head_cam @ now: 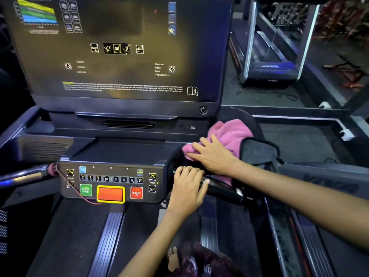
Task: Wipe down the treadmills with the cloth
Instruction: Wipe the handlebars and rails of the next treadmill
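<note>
Nearest the viewer, at six o'clock, the left hand [187, 188] curls its fingers [189, 172] round the black handlebar [221, 189]. Just beyond, toward two o'clock, the right hand [213, 156] presses flat, fingers straight, on the pink cloth [231, 132] beside the button panel [111, 182]. Wiping looks underway on this corner only; the big console screen [123, 47] at twelve and the far treadmill [273, 62] probably remain.

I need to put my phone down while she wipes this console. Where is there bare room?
Free: the flat dark shelf between the button panel and the screen base. Crowded: the right side, where the right hand presses the pink cloth and the left hand holds the handlebar.
</note>
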